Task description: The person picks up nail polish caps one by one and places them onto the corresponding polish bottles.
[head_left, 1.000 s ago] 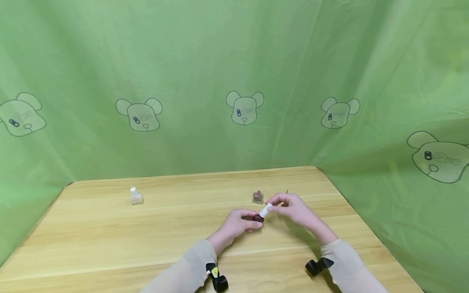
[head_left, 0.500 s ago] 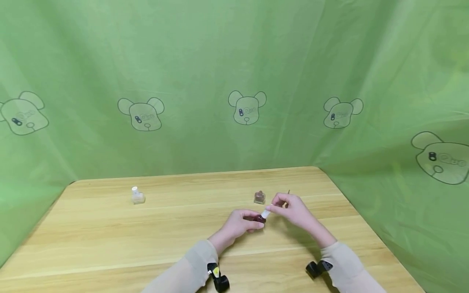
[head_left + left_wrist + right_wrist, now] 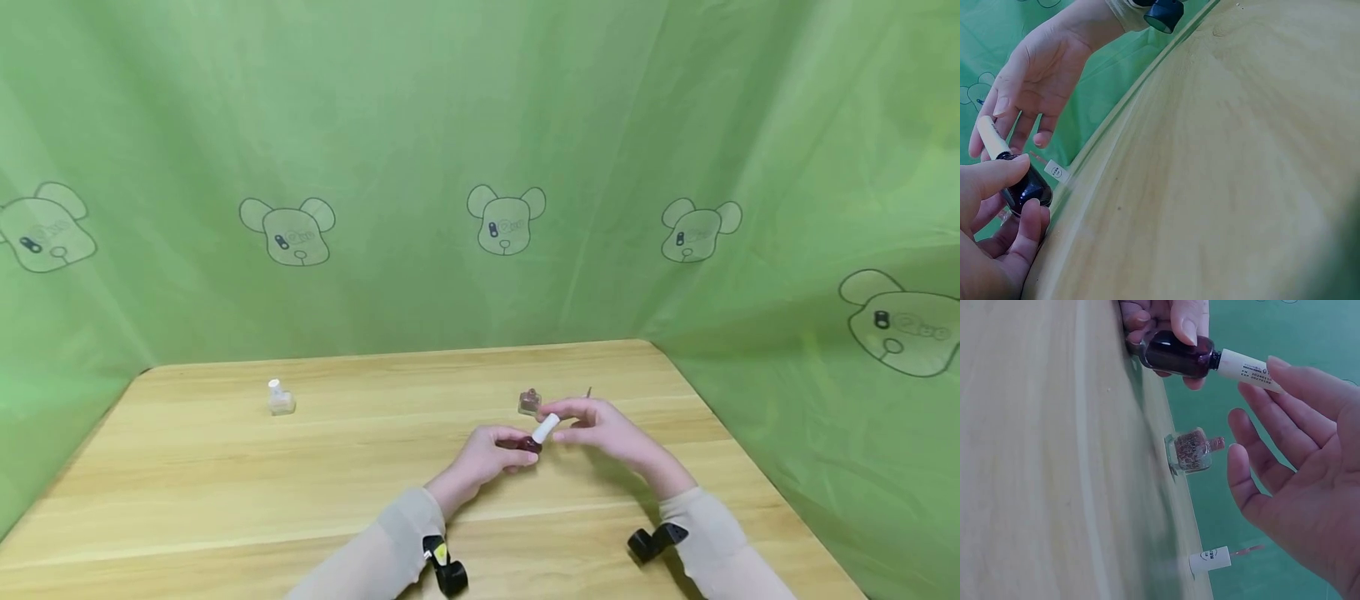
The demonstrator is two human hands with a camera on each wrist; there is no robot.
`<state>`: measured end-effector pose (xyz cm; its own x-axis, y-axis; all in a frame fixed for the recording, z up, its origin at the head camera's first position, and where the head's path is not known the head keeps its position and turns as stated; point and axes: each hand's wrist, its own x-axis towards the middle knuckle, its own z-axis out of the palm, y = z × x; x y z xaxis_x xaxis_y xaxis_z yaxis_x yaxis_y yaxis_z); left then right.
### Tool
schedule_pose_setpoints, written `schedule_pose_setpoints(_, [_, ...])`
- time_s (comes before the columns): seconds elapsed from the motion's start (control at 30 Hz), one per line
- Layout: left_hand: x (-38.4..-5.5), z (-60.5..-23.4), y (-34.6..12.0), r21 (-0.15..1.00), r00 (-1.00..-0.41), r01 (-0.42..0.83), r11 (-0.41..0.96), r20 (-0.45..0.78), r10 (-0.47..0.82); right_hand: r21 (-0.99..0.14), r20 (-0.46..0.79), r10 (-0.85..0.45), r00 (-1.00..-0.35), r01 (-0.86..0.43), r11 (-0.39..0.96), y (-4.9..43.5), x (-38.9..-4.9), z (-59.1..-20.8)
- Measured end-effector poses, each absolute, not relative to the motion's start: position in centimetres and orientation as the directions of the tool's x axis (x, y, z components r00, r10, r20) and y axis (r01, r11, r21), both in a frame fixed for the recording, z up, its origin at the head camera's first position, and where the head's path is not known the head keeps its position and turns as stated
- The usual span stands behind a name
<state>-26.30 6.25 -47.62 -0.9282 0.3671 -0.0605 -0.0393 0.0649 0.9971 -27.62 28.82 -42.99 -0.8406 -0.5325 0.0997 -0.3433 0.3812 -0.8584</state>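
Observation:
My left hand [image 3: 480, 460] pinches a dark red nail polish bottle [image 3: 1179, 353] between thumb and fingers, just above the table. A white cap [image 3: 546, 427] with small print sits on the bottle's neck, tilted toward my right hand [image 3: 606, 429]. That hand's fingers are spread around the cap's end, with thumb and index finger loosely about it. In the right wrist view, an uncapped bottle of brownish-pink polish [image 3: 1191, 452] stands beyond the hands. Near it, a loose white cap [image 3: 1210, 560] stands on its top, its brush [image 3: 1247, 550] pointing up.
A clear bottle with a white cap [image 3: 281, 403] stands at the table's far left. The wooden table [image 3: 225, 483] ends at a green curtain [image 3: 405, 292] printed with bear heads, behind and along both sides.
My right hand's fingers were gripping the white cap half a second ago; now they have spread off it. The left hand keeps its hold on the bottle.

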Motion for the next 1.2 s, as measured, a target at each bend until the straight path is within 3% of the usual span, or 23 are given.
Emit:
schedule_pose_setpoints(0.37, [-26.2,-47.4,6.3,0.995,-0.931,-0.039,0.09,-0.069,0.359,-0.863,0.064,-0.443,-0.894,-0.272,0.426,28.6,-27.7,-42.8])
schedule_pose_setpoints(0.7, [-26.3,-47.4,6.3,0.995,-0.931,-0.03,0.098,-0.064,0.361,-0.823,0.126,-0.365,-0.923,-0.302,0.481,27.8,-27.4,-42.9])
schedule_pose_setpoints(1.03, [-26.3,-47.6,6.2,0.995,-0.931,-0.029,0.093,-0.061,0.361,-0.749,0.169,-0.348,-0.922,-0.35,0.563,27.6,-27.1,-43.0])
schedule_pose_setpoints(1.2, [-26.2,-47.5,6.3,0.996,-0.93,-0.034,0.087,-0.063,0.361,-0.776,0.167,-0.41,-0.897,-0.376,0.507,27.9,-27.1,-42.9])
